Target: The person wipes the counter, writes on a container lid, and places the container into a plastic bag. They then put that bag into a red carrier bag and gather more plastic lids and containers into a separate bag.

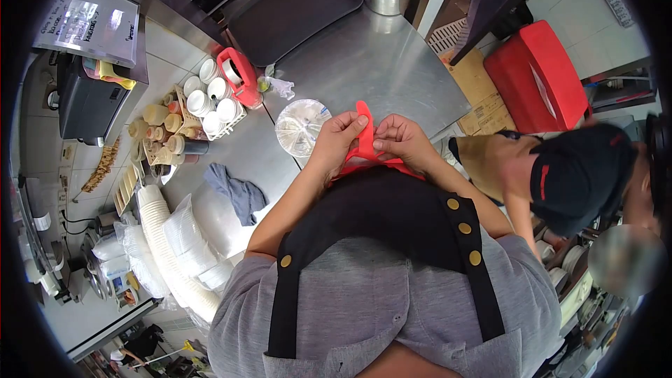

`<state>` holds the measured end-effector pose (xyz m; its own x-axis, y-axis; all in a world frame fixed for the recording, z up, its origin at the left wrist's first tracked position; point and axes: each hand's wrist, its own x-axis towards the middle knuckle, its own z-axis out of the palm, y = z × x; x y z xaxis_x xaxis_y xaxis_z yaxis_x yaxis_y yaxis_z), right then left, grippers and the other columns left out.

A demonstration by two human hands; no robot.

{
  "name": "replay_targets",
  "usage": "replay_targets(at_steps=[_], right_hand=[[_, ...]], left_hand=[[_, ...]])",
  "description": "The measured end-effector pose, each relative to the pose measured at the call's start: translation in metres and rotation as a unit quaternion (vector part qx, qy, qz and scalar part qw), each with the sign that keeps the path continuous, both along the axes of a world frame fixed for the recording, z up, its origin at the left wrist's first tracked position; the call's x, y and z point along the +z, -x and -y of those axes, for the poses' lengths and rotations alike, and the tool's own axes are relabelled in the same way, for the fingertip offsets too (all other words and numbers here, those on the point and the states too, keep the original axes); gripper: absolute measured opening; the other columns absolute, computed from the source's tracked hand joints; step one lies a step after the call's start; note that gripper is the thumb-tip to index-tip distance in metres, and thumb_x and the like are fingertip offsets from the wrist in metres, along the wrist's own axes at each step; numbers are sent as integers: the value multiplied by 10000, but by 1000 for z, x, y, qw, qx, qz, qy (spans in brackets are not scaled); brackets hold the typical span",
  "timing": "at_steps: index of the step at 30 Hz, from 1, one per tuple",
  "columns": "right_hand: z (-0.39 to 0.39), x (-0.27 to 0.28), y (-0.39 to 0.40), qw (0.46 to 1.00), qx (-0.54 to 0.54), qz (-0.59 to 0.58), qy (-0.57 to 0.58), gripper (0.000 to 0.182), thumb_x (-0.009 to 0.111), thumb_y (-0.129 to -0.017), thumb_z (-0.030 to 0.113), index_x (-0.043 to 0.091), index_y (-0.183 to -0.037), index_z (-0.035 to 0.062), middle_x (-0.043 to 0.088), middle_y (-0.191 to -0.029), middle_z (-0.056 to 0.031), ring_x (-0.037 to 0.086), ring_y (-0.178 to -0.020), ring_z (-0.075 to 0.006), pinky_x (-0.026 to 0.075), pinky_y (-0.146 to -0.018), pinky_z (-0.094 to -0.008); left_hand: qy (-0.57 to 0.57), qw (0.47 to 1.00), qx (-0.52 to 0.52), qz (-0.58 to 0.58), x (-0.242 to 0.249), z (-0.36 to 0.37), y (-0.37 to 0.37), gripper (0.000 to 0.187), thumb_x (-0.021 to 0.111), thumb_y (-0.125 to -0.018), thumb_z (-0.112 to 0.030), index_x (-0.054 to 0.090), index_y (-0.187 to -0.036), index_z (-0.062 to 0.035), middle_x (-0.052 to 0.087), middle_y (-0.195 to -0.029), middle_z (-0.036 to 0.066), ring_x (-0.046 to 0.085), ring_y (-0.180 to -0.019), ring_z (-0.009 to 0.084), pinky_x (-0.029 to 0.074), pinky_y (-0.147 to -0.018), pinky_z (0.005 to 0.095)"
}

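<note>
A red plastic bag (365,138) is in front of my chest, one narrow end of it standing up between my hands. My left hand (339,138) pinches the bag from the left, thumb pressed on the red strip. From the right, my right hand (406,143) has its thumb and fingers closed on the bag too. The lower part of the bag is hidden behind my black apron (378,213). Just left of my left hand, a round container wrapped in clear plastic (301,126) sits on the steel table (350,63).
A dark tray (294,17) and a metal pot of limes (387,3) stand at the back. Lidded cups (217,89), sauce bottles (175,143), a grey cloth (236,192) and stacked foam cups (168,245) are leftward. A co-worker in a black cap (581,175) is close on my right.
</note>
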<state>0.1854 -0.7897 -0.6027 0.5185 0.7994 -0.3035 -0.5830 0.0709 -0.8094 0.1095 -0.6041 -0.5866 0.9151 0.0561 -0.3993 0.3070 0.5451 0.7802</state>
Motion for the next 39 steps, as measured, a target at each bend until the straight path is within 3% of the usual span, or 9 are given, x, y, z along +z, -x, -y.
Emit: replay_targets(at_steps=[14, 24, 27, 29, 33, 35, 39], right_hand=[[0, -3, 0, 1000, 11, -1, 4, 245, 662, -887, -56, 545, -1039, 95, 702, -1016, -45, 685, -898, -115, 584, -741, -254], [-3, -7, 2, 999, 18, 25, 19, 286, 693, -849, -77, 535, -1020, 89, 694, -950, -41, 677, -849, -110, 552, -694, -232], [-4, -7, 4, 1000, 4, 16, 17, 287, 701, -845, -68, 528, -1013, 88, 685, -924, -36, 678, -824, -115, 558, -684, -240], [-5, -6, 5, 1000, -14, -3, 10, 290, 705, -840, -66, 525, -1011, 84, 682, -913, -40, 684, -812, -124, 569, -681, -251], [-5, -7, 3, 992, -122, -19, 21, 299, 690, -852, -60, 498, -1025, 90, 672, -910, -41, 676, -807, -126, 567, -674, -261], [-5, -8, 3, 989, -147, -12, 17, 303, 687, -855, -62, 490, -1029, 90, 670, -920, -44, 672, -809, -124, 564, -674, -262], [-5, -32, -5, 988, -152, 38, -5, 271, 609, -871, -97, 472, -1029, 76, 615, -870, -27, 632, -764, -109, 545, -698, -252]], left_hand=[[-1, 1000, 12, -2, -7, -1, 2, 237, 608, -997, -217, 624, -1051, 14, 678, -990, 123, 671, -884, 194, 565, -815, 327], [-19, 1000, 0, -2, -11, 0, 2, 224, 613, -994, -205, 630, -1040, 14, 671, -964, 108, 655, -838, 163, 553, -776, 296], [-65, 998, -23, 10, -11, 4, 0, 193, 630, -984, -178, 633, -1053, 2, 655, -964, 78, 624, -841, 126, 520, -774, 252], [-158, 981, 97, 58, -7, 14, -1, 210, 682, -952, -173, 645, -1067, -1, 633, -974, 34, 578, -851, 102, 495, -781, 256], [-245, 962, 95, 70, -19, 8, 3, 155, 718, -913, -143, 665, -982, -14, 623, -980, 39, 574, -870, 128, 480, -777, 264], [-465, 871, 16, 156, 0, 10, 5, 149, 755, -866, -139, 659, -875, -26, 618, -948, 64, 582, -871, 166, 471, -778, 285], [-449, 882, 30, 143, -5, 8, 5, 158, 784, -823, -106, 660, -881, -27, 623, -932, 65, 606, -966, 214, 476, -850, 334]])
